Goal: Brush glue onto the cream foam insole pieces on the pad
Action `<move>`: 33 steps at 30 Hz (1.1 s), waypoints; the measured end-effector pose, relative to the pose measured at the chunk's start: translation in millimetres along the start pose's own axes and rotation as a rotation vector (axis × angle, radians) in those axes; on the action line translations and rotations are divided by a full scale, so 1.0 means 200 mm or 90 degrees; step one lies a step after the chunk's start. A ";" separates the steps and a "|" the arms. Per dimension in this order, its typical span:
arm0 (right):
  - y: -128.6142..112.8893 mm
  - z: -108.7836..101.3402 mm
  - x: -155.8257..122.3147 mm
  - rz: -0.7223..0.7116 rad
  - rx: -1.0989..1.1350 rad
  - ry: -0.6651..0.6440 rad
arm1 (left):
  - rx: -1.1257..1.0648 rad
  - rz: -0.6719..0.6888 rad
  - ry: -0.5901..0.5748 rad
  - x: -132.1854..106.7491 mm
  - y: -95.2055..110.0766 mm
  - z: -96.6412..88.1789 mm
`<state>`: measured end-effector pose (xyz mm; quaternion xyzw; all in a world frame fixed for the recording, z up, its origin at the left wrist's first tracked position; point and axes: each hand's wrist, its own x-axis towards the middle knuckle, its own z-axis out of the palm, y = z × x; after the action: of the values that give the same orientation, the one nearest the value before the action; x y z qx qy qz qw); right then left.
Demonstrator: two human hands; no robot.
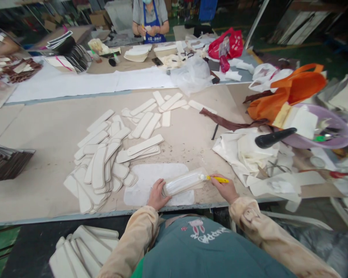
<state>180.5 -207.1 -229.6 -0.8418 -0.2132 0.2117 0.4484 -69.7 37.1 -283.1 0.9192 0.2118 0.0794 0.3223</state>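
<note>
A long pale strip (185, 183) with rounded ends lies in front of me, with glossy white paste along its upper face. My left hand (157, 195) grips its left end between thumb and fingers. In my right hand (226, 190) is a small brush (219, 179) with a yellow handle, closed in the fingers. The brush's white-coated tip touches the strip near its right end. Beneath the strip is a white sheet (155, 172) on the brown-covered table (46, 154). A loose heap of similar cream strips (100, 166) spreads to the left and beyond.
At right are a black-handled tool (275, 138) on white cloth, a purple basin (335, 125), an orange bag (295, 87) and a brown fabric strip (232, 122). Dark stacked pieces (8, 161) stand at left. More cream pieces (81, 251) lie below the table edge. A co-worker (150, 19) sits opposite.
</note>
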 end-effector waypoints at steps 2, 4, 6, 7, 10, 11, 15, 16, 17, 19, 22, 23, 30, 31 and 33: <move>0.01 -0.03 0.01 -0.010 -0.007 0.015 | -0.002 -0.003 -0.003 0.00 0.00 0.00; 0.02 -0.05 0.02 -0.020 -0.004 0.031 | -0.003 -0.010 -0.007 0.00 0.00 0.00; 0.01 -0.05 0.02 -0.033 0.005 0.046 | -0.004 -0.016 -0.011 -0.01 0.00 0.00; 0.00 -0.05 0.02 -0.044 0.007 0.054 | -0.005 -0.017 -0.012 -0.01 0.00 0.00; -0.03 -0.05 0.02 -0.099 -0.016 0.072 | -0.011 -0.015 -0.011 -0.01 0.00 0.00; -0.04 -0.04 0.02 -0.122 -0.037 0.076 | -0.013 -0.014 -0.011 -0.01 0.00 0.00; -0.09 0.00 0.01 -0.181 -0.096 0.057 | -0.022 -0.025 -0.012 -0.01 0.01 0.00; -0.09 0.01 0.00 -0.175 -0.092 0.041 | -0.024 -0.031 -0.014 -0.01 0.01 0.00; -0.10 0.02 -0.01 -0.161 -0.077 0.023 | -0.026 -0.038 -0.019 -0.01 0.02 -0.01; -0.12 0.04 -0.03 -0.103 -0.022 -0.012 | -0.032 -0.050 -0.039 -0.02 0.03 -0.03; -0.15 0.02 -0.04 -0.007 0.109 -0.002 | -0.041 -0.053 -0.092 -0.02 0.05 -0.07; -0.16 0.01 -0.04 0.026 0.148 0.008 | -0.043 -0.048 -0.104 -0.02 0.05 -0.10; -0.19 -0.12 -0.06 0.120 0.489 0.078 | 0.092 -0.077 0.012 0.20 -0.05 -0.41; -0.19 -0.13 -0.07 0.126 0.509 0.083 | 0.119 -0.097 0.025 0.28 -0.10 -0.48; -0.19 -0.15 -0.09 0.143 0.523 0.091 | 0.149 -0.127 0.042 0.44 -0.22 -0.62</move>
<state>175.8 -217.1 -179.8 -0.6242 0.0135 0.2675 0.7339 -40.6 176.1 -212.9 0.9216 0.3205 0.0518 0.2125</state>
